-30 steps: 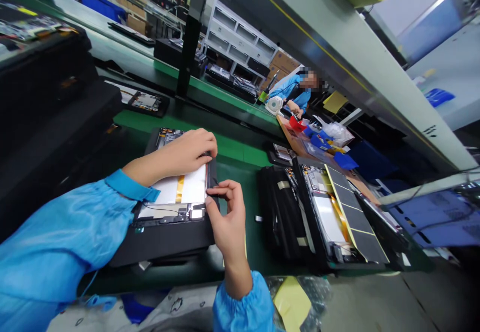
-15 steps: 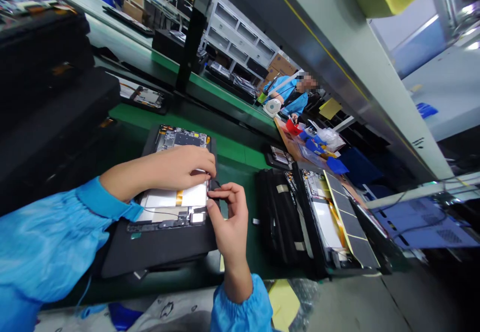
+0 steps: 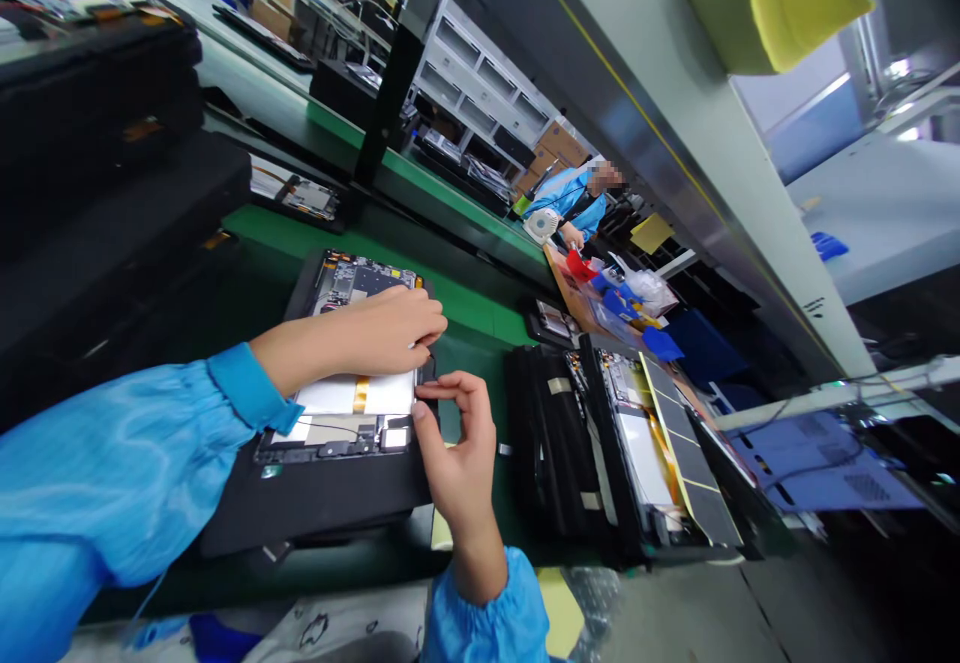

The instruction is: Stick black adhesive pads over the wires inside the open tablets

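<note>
An opened tablet lies on a black foam pad, its circuit board, white battery and orange-brown flat cable exposed. My left hand reaches across the tablet, fingers curled together by its right edge. Whatever its fingertips hold, if anything, is hidden beneath them. Lower on that same edge, my right hand has thumb and forefinger closed at the rim, with the other fingers bent. A small dark piece shows at the edge between the two hands; I cannot tell what it is.
Stacked black foam trays rise at the left. To the right, opened tablets and black covers lean in a row. A metal beam slants overhead. Beyond the bench sits a person in a blue smock near a small white fan.
My left hand has shifted a little to the right, its fingers now reaching past the tablet's edge. My right hand stays at the rim. The whole view has shifted slightly.
</note>
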The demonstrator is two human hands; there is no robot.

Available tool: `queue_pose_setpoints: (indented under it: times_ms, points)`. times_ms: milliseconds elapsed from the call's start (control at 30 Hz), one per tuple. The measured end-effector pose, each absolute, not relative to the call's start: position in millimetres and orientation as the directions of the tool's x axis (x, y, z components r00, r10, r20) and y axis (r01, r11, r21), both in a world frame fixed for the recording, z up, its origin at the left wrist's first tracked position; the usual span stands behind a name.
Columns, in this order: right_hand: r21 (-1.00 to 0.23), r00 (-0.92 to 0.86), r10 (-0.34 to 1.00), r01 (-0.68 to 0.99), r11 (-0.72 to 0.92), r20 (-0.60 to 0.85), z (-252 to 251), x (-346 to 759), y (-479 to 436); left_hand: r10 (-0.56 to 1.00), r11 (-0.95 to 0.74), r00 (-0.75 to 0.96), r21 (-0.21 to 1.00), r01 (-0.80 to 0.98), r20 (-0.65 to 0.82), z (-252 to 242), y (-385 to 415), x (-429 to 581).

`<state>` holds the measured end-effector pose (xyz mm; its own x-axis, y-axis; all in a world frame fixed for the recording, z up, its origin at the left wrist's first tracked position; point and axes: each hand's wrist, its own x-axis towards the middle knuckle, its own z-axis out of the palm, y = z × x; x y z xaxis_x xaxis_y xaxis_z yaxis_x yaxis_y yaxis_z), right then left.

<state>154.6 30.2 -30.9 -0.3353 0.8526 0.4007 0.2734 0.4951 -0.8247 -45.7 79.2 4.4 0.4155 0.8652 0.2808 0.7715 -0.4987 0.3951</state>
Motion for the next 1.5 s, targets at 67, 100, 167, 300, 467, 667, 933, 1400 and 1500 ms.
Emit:
queue_pose_setpoints:
  times_ms: [67, 100, 167, 300, 467, 667, 933, 1400, 1500]
  points:
    - [-0.841, -0.391, 0.844, 0.25, 0.481, 0.367, -24, 160, 39, 0.877, -0.478, 0.395, 0.412, 0.776, 0.274, 4, 79, -43]
    - [-0.85, -0.425, 0.837, 0.238, 0.47, 0.344, -19, 164, 46, 0.883, -0.468, 0.387, 0.422, 0.776, 0.267, 4, 80, -43]
    - [-0.866, -0.521, 0.806, 0.226, 0.447, 0.28, -5, 170, 60, 0.892, -0.451, 0.376, 0.446, 0.773, 0.25, 4, 80, -43]
    - [-0.828, -0.773, 0.631, 0.309, 0.467, 0.067, 23, 173, 91, 0.905, -0.426, 0.366, 0.486, 0.763, 0.218, 4, 82, -45]
    - [-0.715, -0.886, 0.457, 0.367, 0.595, -0.076, 37, 161, 113, 0.917, -0.398, 0.351, 0.511, 0.762, 0.19, 6, 82, -45]
    - [-0.609, -0.873, 0.482, 0.42, 0.673, -0.07, 35, 149, 115, 0.923, -0.382, 0.342, 0.52, 0.763, 0.177, 10, 81, -44]
    - [-0.521, -0.821, 0.571, 0.496, 0.695, -0.021, 32, 143, 109, 0.923, -0.382, 0.334, 0.543, 0.748, 0.191, 8, 82, -44]
    - [-0.339, -0.672, 0.598, 0.493, 0.801, 0.437, -19, 171, 38, 0.945, -0.321, 0.288, 0.617, 0.718, 0.157, -1, 84, -49]
    - [-0.348, -0.724, 0.6, 0.496, 0.795, 0.34, -16, 183, 27, 0.943, -0.328, 0.288, 0.616, 0.716, 0.167, 0, 84, -50]
